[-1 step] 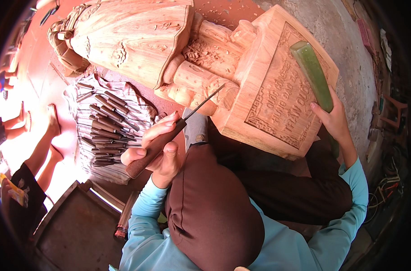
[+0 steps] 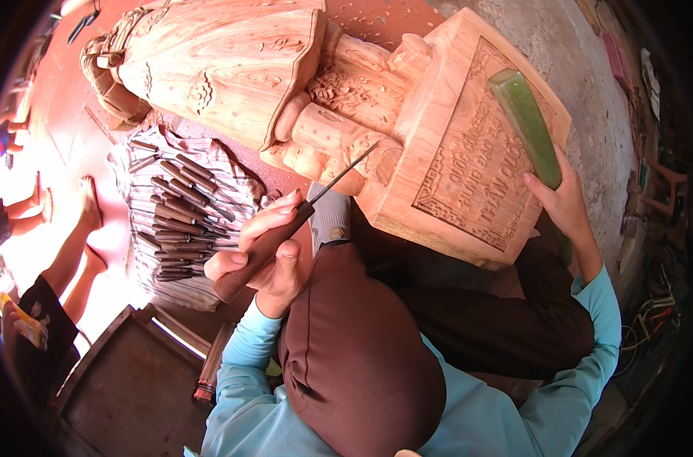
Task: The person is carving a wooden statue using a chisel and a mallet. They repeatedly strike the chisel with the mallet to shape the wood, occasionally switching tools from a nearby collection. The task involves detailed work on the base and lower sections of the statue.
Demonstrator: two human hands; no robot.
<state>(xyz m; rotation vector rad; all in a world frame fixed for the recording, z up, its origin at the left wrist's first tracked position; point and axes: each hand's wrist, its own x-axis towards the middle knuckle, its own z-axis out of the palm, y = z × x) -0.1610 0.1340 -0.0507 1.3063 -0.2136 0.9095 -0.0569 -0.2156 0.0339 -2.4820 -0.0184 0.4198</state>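
Note:
A carving chisel (image 2: 281, 234) with a brown wooden handle rests in the fingers of my left hand (image 2: 279, 280). Its thin metal blade slants up and right, its tip overlapping the carved statue's feet in the picture; I cannot tell whether it touches. My right hand (image 2: 565, 199) is wrapped round the lower end of a thick green club-like mallet (image 2: 527, 126), over the lettered face of the pedestal (image 2: 392, 202). The pale wooden statue (image 2: 232, 84) lies on its side, with a carved robe and flowers. Wood chips sit in the hollow between robe and pedestal.
Several dark-handled chisels (image 2: 183, 209) lie on a striped cloth (image 2: 236, 171) to the left. A dark chair or stool (image 2: 133, 381) stands at lower left. Another person's bare legs (image 2: 76, 236) are at the left edge. Cables and clutter (image 2: 654, 312) line the right.

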